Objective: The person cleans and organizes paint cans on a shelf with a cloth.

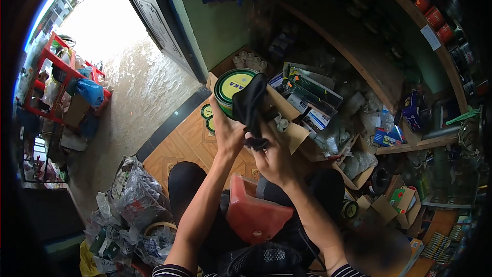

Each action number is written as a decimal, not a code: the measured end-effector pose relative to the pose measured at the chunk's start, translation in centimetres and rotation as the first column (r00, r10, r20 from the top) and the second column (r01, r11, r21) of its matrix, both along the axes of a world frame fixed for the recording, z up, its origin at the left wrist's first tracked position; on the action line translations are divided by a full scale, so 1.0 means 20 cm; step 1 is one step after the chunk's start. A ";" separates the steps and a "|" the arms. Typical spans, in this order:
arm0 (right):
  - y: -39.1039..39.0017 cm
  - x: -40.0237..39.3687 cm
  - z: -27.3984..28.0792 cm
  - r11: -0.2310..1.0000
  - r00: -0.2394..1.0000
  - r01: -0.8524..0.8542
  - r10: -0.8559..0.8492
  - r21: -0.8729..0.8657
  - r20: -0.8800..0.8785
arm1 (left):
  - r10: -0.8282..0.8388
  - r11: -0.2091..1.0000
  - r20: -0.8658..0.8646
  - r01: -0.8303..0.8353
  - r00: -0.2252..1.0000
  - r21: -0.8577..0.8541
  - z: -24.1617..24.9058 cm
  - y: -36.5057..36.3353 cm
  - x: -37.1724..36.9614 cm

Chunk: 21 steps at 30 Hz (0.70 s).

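Note:
My left hand [225,129] is closed around the side of a round green and yellow can [230,83], held up in front of me with its lid facing me. In my right hand [274,156] a black cloth [249,100] is bunched, its upper end lying against the can's lid and side. The fingertips of my right hand are partly hidden by the cloth. Below the can, two smaller green and yellow cans [210,123] rest on the tiled floor. A reddish plastic piece [256,213] lies between my legs.
Cardboard boxes [294,136] and packaged goods [318,92] crowd the right side, under wooden shelves [338,41]. Plastic bags [130,190] are heaped at lower left. An open door [154,15] leads outside, where a red rack [51,77] stands.

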State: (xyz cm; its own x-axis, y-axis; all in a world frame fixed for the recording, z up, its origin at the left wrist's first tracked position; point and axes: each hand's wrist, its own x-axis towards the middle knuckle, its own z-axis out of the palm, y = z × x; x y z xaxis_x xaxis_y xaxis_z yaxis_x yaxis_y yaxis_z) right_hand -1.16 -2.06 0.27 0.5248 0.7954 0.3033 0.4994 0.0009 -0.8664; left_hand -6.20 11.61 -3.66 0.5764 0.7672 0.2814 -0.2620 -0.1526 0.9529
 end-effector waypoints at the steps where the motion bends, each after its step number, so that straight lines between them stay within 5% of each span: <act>1: 0.00 0.00 0.00 1.000 0.997 -0.001 0.001 -0.005 0.074 | 0.023 0.999 -0.018 -0.024 1.000 -0.025 0.01 0.00 -0.01; 3: -0.01 0.01 0.04 0.998 0.989 0.038 -0.044 0.047 0.141 | 0.015 1.000 -0.089 -0.013 0.996 0.018 0.02 0.04 -0.01; 6: -0.06 0.05 0.12 0.978 0.966 0.206 -0.196 0.045 -0.167 | -0.124 0.955 -0.006 0.118 0.992 -0.274 0.18 0.01 0.00; 7: -0.05 0.09 0.13 0.938 0.964 0.264 -0.250 0.224 -0.090 | -0.227 0.898 0.084 0.242 0.970 -0.368 0.16 0.01 -0.01; 8: -0.06 0.10 0.18 0.933 0.953 0.261 -0.208 0.249 -0.221 | -0.313 0.817 0.169 0.356 0.935 -0.454 0.14 0.02 -0.03; 10: -0.07 0.17 0.19 0.938 0.979 0.179 -0.139 0.297 -0.148 | -0.445 0.608 0.400 0.598 0.802 -0.523 0.05 0.04 -0.02; 14: -0.05 0.18 0.18 0.961 0.991 0.123 -0.107 0.250 -0.076 | -0.537 0.488 0.416 0.673 0.734 -0.556 0.00 0.02 -0.05; 21: 0.00 0.14 0.10 0.997 0.995 -0.010 0.002 0.080 0.100 | -0.041 0.365 0.462 0.444 0.886 -0.818 -0.08 0.00 -0.04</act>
State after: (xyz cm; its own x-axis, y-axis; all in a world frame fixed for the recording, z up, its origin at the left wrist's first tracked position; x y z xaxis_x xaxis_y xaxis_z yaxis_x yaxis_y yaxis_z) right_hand 1.66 -2.14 2.21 0.4844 0.7691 0.4169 0.5830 0.0715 -0.8093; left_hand -7.00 11.67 -5.29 0.8131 0.5181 -0.2653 -0.4289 0.8414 0.3288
